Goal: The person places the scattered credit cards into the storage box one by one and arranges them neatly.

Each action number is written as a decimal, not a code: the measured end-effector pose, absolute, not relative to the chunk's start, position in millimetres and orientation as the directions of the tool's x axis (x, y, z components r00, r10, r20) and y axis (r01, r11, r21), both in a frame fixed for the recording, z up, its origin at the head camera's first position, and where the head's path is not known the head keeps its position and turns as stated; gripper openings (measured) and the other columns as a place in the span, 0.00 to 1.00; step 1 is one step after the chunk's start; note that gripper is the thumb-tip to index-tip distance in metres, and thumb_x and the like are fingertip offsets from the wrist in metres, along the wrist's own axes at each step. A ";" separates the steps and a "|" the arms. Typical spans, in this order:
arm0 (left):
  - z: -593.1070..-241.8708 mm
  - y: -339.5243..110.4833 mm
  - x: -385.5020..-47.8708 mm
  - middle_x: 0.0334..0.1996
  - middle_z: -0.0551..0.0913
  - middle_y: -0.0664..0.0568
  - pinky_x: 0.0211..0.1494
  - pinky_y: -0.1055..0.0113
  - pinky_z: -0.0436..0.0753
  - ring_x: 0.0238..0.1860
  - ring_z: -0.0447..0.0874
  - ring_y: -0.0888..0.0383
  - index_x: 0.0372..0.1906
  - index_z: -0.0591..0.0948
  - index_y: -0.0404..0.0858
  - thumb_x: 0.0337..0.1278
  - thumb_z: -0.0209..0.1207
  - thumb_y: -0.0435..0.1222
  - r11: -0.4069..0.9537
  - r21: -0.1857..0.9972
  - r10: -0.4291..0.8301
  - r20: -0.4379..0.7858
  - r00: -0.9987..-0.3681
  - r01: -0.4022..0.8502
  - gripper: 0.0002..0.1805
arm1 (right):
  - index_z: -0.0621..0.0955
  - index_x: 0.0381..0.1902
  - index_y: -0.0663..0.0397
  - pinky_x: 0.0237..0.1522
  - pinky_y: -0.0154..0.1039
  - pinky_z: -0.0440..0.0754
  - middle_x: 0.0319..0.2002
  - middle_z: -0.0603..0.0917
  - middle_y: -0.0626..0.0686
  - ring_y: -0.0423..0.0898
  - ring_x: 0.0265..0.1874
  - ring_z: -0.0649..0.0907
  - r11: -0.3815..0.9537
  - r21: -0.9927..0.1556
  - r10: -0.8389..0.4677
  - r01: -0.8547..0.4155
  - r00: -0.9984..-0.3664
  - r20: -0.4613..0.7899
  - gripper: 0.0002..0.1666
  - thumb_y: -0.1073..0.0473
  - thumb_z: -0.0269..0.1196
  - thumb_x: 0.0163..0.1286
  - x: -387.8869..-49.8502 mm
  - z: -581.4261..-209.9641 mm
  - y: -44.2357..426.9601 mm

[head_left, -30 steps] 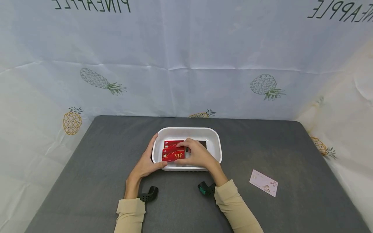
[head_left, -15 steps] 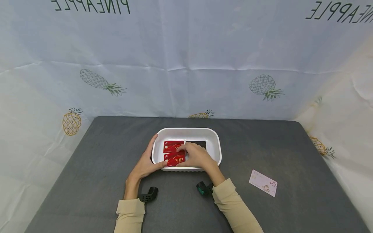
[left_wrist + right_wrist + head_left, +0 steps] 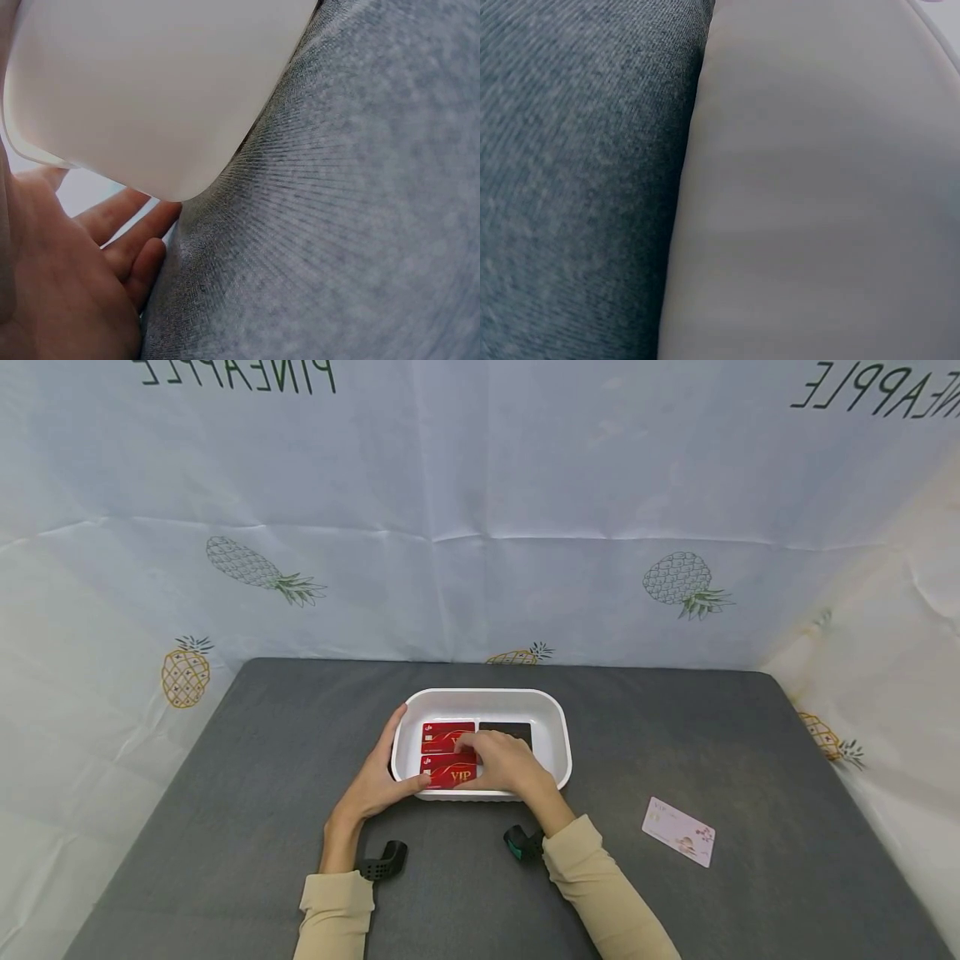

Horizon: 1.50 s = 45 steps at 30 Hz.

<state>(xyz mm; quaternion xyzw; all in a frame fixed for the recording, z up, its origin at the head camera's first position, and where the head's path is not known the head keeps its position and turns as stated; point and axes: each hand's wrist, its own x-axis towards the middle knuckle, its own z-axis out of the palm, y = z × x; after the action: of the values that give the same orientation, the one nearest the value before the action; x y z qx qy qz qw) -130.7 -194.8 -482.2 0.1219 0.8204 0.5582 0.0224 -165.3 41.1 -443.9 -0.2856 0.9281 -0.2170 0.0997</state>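
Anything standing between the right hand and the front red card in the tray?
Nothing visible: the right hand is at the right end of the front red card. From above, the left hand overlaps only the card's left front corner.

White tray [image 3: 510, 703] walled round, open above, room toward pink card [image 3: 678, 832]

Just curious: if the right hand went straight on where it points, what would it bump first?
Probably the thumb of the left hand, at the left end of the nearer red card that the right hand seems to hold, though depth is unclear.
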 end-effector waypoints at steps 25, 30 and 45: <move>-480.6 -193.8 -130.4 0.75 0.64 0.39 0.64 0.44 0.74 0.67 0.70 0.40 0.83 0.47 0.52 0.47 0.73 0.38 0.361 0.920 0.212 0.078 -0.974 0.152 0.61 | 0.84 0.51 0.45 0.44 0.42 0.79 0.45 0.87 0.47 0.41 0.39 0.78 0.739 -0.491 -0.571 -0.462 -0.816 -0.092 0.26 0.46 0.78 0.56 -167.9 -445.7 41.5; -482.6 -194.8 -131.1 0.75 0.64 0.39 0.63 0.44 0.75 0.67 0.70 0.39 0.83 0.47 0.51 0.46 0.73 0.41 0.366 0.916 0.218 0.088 -0.972 0.165 0.62 | 0.83 0.56 0.45 0.39 0.40 0.74 0.35 0.83 0.46 0.40 0.34 0.76 0.734 -0.513 -0.570 -0.445 -0.815 -0.109 0.31 0.40 0.75 0.58 -169.5 -445.4 43.2; -482.1 -194.4 -130.9 0.74 0.65 0.40 0.62 0.45 0.77 0.66 0.70 0.40 0.83 0.47 0.51 0.47 0.73 0.44 0.344 0.923 0.226 0.097 -0.969 0.173 0.61 | 0.81 0.64 0.40 0.30 0.34 0.70 0.31 0.80 0.46 0.38 0.27 0.73 0.664 -0.605 -0.589 -0.440 -0.806 -0.061 0.34 0.39 0.73 0.61 -171.0 -445.2 45.8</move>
<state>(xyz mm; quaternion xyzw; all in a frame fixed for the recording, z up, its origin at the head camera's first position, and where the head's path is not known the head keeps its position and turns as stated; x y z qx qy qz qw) -130.9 -194.4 -482.1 0.1218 0.8195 0.5595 0.0237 -171.0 45.8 -445.2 -0.2849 0.9033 -0.2948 0.1266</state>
